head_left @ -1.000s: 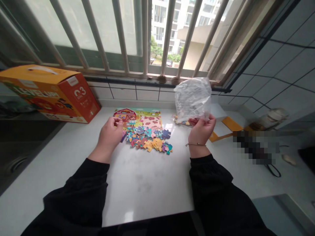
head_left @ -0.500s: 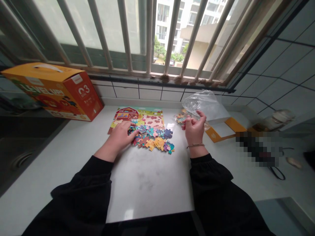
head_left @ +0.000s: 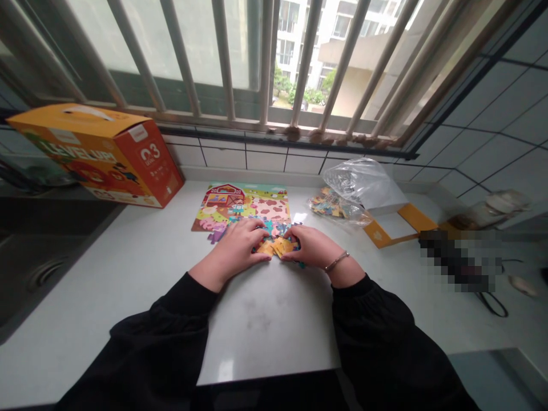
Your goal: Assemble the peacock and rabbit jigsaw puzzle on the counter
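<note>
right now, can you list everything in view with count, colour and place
Puzzle pieces: many, mixed colours, heaped between the hands
Farm picture: one, multicoloured, behind the heap
Plastic bag: at least one, clear, pieces inside, right of the picture
Open packaging: one, orange and white, right of the bag
Carton: one, orange and red, back left
Counter: one, white, under these
Window bars: several, greyish, above the counter
Wall tiles: several, white, below the window and right
Pixelated object: one, dark, far right
Left hand: one, bare, at the heap's left
Right hand: one, bare, at its right
Bracelet: one, right wrist, colour unclear
Sleeves: two, black, lower left and right
</note>
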Motion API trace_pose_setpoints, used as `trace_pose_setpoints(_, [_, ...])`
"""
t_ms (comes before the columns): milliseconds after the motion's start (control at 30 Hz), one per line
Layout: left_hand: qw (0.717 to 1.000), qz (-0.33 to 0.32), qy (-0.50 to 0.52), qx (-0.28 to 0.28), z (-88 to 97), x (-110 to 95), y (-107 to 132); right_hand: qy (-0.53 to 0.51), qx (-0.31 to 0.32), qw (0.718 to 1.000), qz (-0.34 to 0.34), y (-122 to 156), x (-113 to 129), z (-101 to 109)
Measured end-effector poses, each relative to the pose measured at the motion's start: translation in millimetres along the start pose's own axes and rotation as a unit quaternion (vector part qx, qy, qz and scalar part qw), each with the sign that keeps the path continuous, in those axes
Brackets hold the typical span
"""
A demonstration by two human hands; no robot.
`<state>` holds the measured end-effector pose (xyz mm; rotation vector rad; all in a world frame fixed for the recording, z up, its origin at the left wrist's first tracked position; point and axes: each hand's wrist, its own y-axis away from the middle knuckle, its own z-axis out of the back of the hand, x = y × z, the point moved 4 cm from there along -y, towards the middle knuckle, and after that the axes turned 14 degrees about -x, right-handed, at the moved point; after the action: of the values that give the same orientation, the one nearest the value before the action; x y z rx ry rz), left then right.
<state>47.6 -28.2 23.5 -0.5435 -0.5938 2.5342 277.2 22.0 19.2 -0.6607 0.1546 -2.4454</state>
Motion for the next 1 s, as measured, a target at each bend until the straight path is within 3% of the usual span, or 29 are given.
trace_pose_setpoints(233, [0.999,0.032,-0.035,0.003,3.2,0,-1,-0.034,-0.014,0.999,0.012,0,9,-5])
trace_pose_setpoints(500, [0.999,0.035,0.003,0.0,-3.5,6,-1,-0.079,-0.009,0.996,-0.04,-2,19,-16])
trace_pose_setpoints(800, [0.996,0.034,0.081,-0.011,-0.3,1,-5,-0.075,-0.013,0.997,0.019,-4,19,-18])
trace_pose_setpoints(1000, [0.995,0.004,0.104,-0.014,3.9,-4,-6,-0.13,-0.055,0.989,0.033,-4,21,-12])
